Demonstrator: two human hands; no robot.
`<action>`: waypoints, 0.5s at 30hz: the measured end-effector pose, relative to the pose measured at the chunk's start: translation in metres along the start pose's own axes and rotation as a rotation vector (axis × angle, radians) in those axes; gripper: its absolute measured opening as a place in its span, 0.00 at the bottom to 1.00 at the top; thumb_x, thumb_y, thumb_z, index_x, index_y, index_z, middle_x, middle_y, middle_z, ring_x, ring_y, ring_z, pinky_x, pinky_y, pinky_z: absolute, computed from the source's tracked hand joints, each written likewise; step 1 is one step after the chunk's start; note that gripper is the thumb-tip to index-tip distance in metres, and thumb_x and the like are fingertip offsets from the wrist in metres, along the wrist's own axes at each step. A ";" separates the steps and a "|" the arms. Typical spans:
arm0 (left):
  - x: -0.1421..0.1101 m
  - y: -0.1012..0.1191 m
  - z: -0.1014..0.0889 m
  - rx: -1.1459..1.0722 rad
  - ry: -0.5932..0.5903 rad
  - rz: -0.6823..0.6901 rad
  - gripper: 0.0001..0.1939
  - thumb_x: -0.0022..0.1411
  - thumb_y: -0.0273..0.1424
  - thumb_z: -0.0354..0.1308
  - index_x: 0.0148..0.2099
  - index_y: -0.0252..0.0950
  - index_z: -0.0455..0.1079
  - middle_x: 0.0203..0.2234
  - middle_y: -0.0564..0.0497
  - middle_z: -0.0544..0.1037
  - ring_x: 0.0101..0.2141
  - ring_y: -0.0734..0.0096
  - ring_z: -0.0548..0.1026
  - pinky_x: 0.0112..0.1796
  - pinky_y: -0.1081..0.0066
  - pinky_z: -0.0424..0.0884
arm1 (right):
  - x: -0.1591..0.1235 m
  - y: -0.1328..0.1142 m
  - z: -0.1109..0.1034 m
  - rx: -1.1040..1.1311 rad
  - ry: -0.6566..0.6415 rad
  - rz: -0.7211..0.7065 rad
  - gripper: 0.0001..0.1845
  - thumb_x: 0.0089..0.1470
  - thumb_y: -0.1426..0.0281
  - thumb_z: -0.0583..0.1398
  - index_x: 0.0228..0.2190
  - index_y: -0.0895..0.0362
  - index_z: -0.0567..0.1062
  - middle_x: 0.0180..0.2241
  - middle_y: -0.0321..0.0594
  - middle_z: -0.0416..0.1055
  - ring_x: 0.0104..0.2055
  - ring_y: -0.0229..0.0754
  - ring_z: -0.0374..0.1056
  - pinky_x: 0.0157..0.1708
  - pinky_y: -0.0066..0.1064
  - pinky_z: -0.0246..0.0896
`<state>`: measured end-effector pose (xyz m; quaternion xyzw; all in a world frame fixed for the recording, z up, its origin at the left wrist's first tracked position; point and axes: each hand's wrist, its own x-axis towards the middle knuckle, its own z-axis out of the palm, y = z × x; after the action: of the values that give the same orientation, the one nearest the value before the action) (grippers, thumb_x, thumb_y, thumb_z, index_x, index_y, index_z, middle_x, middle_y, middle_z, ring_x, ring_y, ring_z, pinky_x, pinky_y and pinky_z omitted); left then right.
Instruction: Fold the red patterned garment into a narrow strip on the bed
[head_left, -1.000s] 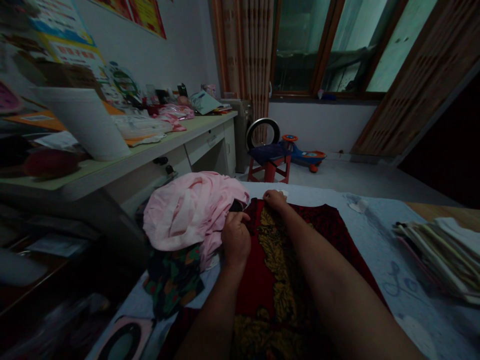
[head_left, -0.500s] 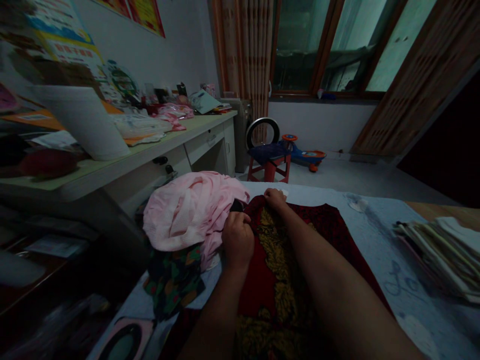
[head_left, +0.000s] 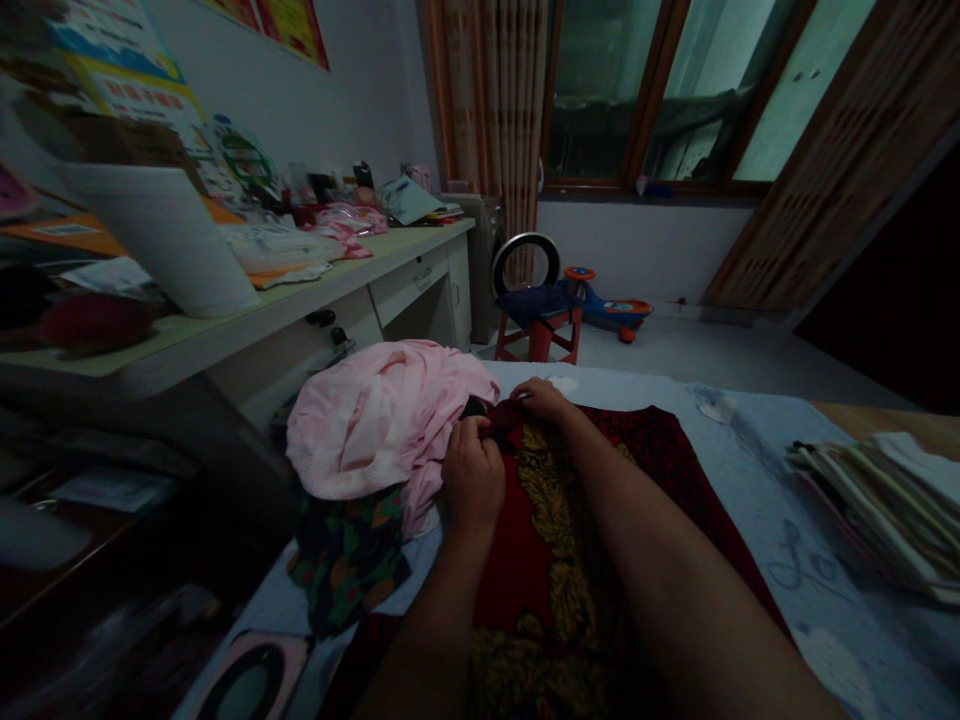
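A dark red garment with a gold leaf pattern (head_left: pixel 517 540) lies spread over the light blue bed cover (head_left: pixel 675 385). Its far left edge is pinched by my left hand (head_left: pixel 474 470), whose fingers are closed on the cloth. A little farther off and to the right, my right hand (head_left: pixel 544 400) grips the same far edge, fingers curled over it. Between the two hands the fabric is bunched up. A heap of pink clothing (head_left: pixel 390 420) sits just left of my left hand, on top of a dark green patterned cloth (head_left: pixel 349 560).
At the right lies a stack of folded cloths (head_left: pixel 877 510). A pink-edged round-faced object (head_left: pixel 255 680) is at the near left. Along the left runs a cluttered desk (head_left: pixel 300 315) bearing a white paper roll (head_left: pixel 161 240). Beyond the bed stands a red stool (head_left: pixel 538 335).
My right hand has shifted slightly left and nearer my left hand. The garment's far edge between them has been gathered and folded over a little.
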<state>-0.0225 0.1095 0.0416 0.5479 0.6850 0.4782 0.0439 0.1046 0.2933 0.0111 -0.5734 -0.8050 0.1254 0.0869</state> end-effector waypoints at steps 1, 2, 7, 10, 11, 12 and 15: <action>0.000 0.000 0.000 -0.005 -0.004 -0.006 0.13 0.57 0.21 0.46 0.41 0.38 0.66 0.39 0.47 0.75 0.43 0.62 0.73 0.46 0.65 0.68 | 0.000 0.000 0.000 0.005 -0.004 -0.001 0.15 0.53 0.68 0.60 0.41 0.43 0.80 0.49 0.33 0.74 0.49 0.44 0.66 0.50 0.34 0.58; 0.000 0.000 0.000 -0.009 -0.006 -0.013 0.13 0.58 0.21 0.46 0.41 0.38 0.66 0.40 0.47 0.75 0.44 0.62 0.73 0.46 0.65 0.67 | 0.001 0.000 0.000 0.009 -0.007 0.003 0.13 0.54 0.67 0.60 0.41 0.44 0.81 0.48 0.33 0.75 0.49 0.44 0.67 0.50 0.33 0.58; 0.001 0.002 -0.001 0.020 -0.032 -0.063 0.13 0.60 0.21 0.46 0.44 0.38 0.66 0.40 0.46 0.77 0.43 0.61 0.74 0.43 0.66 0.67 | 0.004 -0.003 0.004 0.012 0.033 0.083 0.13 0.58 0.65 0.57 0.41 0.46 0.80 0.46 0.36 0.76 0.49 0.45 0.68 0.47 0.32 0.60; 0.000 0.004 -0.003 0.056 -0.068 -0.098 0.13 0.62 0.21 0.46 0.46 0.38 0.66 0.38 0.47 0.78 0.40 0.62 0.76 0.40 0.68 0.66 | 0.005 -0.007 0.010 0.001 0.090 0.155 0.17 0.61 0.66 0.52 0.44 0.48 0.78 0.47 0.41 0.75 0.50 0.47 0.67 0.46 0.36 0.60; 0.000 0.005 -0.003 0.065 -0.078 -0.105 0.13 0.63 0.21 0.46 0.46 0.38 0.66 0.37 0.47 0.78 0.39 0.63 0.76 0.39 0.68 0.66 | 0.005 -0.009 0.012 -0.005 0.107 0.172 0.17 0.62 0.66 0.51 0.45 0.49 0.77 0.48 0.43 0.74 0.51 0.49 0.66 0.47 0.37 0.60; 0.000 0.005 -0.004 0.072 -0.085 -0.109 0.13 0.63 0.21 0.46 0.47 0.38 0.66 0.36 0.48 0.79 0.39 0.63 0.76 0.38 0.69 0.65 | 0.005 -0.010 0.014 -0.010 0.120 0.184 0.18 0.62 0.66 0.50 0.46 0.49 0.77 0.48 0.45 0.73 0.51 0.50 0.65 0.47 0.39 0.60; 0.000 0.005 -0.004 0.080 -0.087 -0.116 0.12 0.65 0.22 0.46 0.47 0.38 0.65 0.36 0.48 0.79 0.38 0.64 0.77 0.36 0.70 0.64 | 0.004 -0.012 0.018 -0.022 0.137 0.194 0.18 0.62 0.66 0.50 0.45 0.50 0.77 0.48 0.48 0.71 0.52 0.53 0.64 0.48 0.42 0.59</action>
<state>-0.0217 0.1065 0.0473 0.5290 0.7315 0.4228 0.0793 0.0873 0.2911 -0.0021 -0.6567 -0.7392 0.0849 0.1231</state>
